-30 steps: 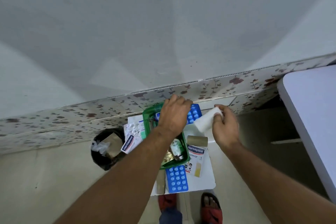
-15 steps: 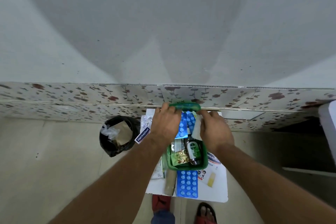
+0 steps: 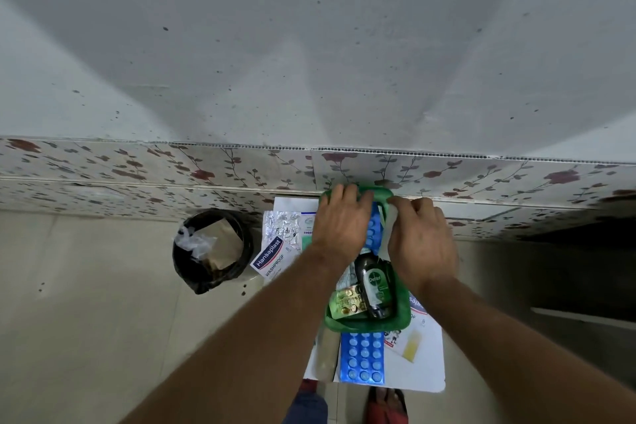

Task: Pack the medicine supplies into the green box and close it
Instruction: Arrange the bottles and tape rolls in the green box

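The green box [image 3: 364, 325] stands open on a small white table [image 3: 426, 368]. Inside lie a dark Dettol bottle [image 3: 375, 282], a gold blister pack [image 3: 347, 301] and a blue blister pack [image 3: 373, 232]. My left hand [image 3: 340, 220] covers the box's far end, fingers curled over its far rim. My right hand [image 3: 421, 241] holds a white bandage roll [image 3: 387, 220] down inside the box's far right side. On the table lie another blue blister pack [image 3: 362, 360], a tan roll [image 3: 325, 351], two Hansaplast packets [image 3: 272, 256] [image 3: 411, 337] and a silver blister strip [image 3: 284, 227].
A black-lined waste bin [image 3: 210, 248] with paper in it stands on the floor left of the table. A flower-patterned skirting [image 3: 137, 169] and grey wall run right behind the table. My feet in red sandals [image 3: 387, 406] are at the table's near edge.
My right hand has carried the white bandage roll from beside the box into its far right side. My left hand has stayed at the box's far end.
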